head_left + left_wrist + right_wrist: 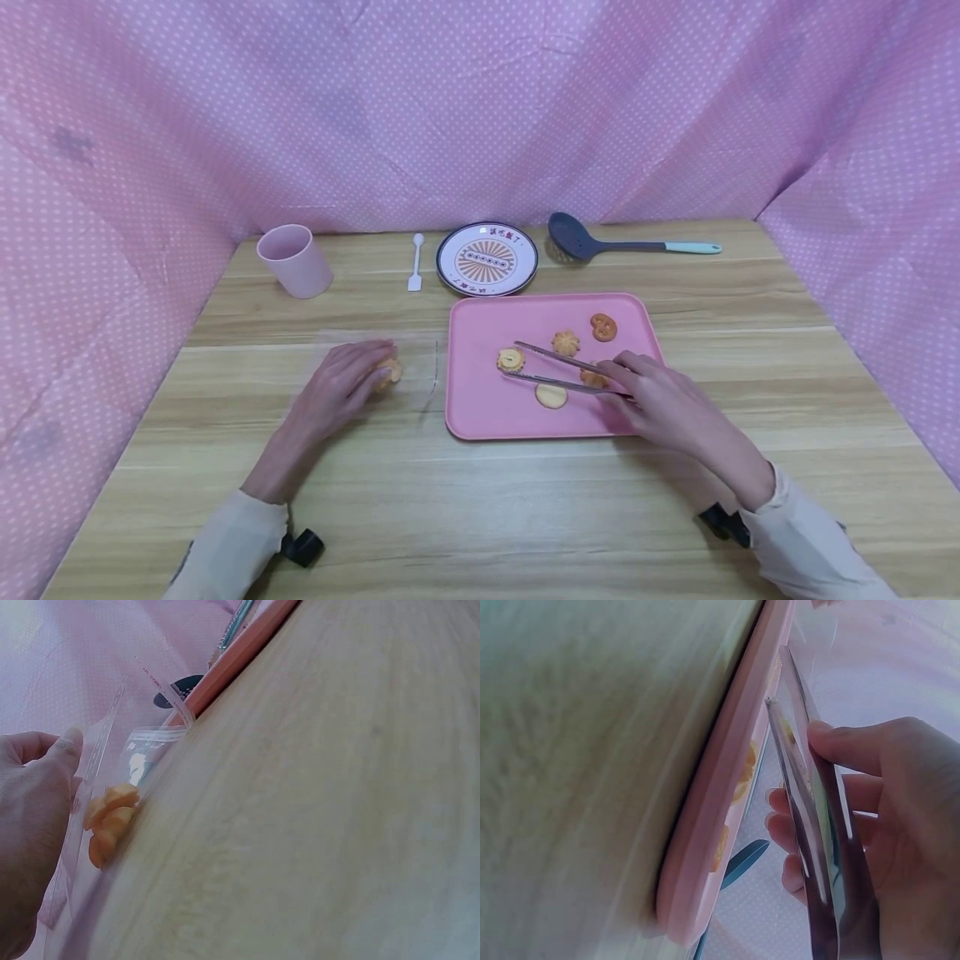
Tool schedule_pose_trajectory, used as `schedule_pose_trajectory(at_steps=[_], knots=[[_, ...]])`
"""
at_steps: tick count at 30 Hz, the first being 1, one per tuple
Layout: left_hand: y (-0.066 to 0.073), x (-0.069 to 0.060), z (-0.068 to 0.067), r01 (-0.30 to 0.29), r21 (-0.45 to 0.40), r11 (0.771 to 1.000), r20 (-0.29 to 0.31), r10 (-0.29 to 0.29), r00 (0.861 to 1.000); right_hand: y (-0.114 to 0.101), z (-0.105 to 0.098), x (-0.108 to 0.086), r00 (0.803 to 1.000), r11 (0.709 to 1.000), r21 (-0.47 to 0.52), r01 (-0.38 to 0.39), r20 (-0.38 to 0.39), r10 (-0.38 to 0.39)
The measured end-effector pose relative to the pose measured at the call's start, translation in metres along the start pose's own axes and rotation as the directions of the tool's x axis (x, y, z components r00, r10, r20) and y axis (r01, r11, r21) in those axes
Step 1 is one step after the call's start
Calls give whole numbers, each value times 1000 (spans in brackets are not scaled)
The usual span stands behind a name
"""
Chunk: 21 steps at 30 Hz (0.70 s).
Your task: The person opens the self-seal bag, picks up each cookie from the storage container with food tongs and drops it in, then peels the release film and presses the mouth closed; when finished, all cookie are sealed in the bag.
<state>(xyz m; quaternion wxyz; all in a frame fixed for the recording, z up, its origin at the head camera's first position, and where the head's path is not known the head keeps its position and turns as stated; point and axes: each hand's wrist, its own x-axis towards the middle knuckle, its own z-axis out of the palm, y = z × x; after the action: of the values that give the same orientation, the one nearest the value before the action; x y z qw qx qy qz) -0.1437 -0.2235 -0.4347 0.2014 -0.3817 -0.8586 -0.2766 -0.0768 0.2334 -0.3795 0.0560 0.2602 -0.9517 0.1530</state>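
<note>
Two stations on one bench [465, 517]: clear zip bag [420, 360] left, pink tray [480, 419] right.
Left hand [341, 382] over the bag, fingers curled, seemingly pinching its upper film, probably to keep the mouth gaping trayward; bagged cookies [390, 372] inside. Tray close beside the bag, likely for short reach. On it, ruffled cookie [511, 360] between the slightly parted tips of metal tongs [855, 907]; contact can't be told. Right hand [667, 396] grips the tongs, thumb opposite fingers, presumably controlling their spread.
</note>
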Motion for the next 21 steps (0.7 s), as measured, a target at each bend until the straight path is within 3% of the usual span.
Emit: schedule_pose_trajectory(at_steps=[13, 21], knots=[[-1, 0, 1, -15, 1, 1000, -13, 15, 1000, 3, 2, 1, 999, 1000, -5, 24, 31, -23], [0, 0, 1, -21, 1, 1000, -18, 21, 1000, 5, 3, 3, 999, 998, -31, 51, 9, -50]])
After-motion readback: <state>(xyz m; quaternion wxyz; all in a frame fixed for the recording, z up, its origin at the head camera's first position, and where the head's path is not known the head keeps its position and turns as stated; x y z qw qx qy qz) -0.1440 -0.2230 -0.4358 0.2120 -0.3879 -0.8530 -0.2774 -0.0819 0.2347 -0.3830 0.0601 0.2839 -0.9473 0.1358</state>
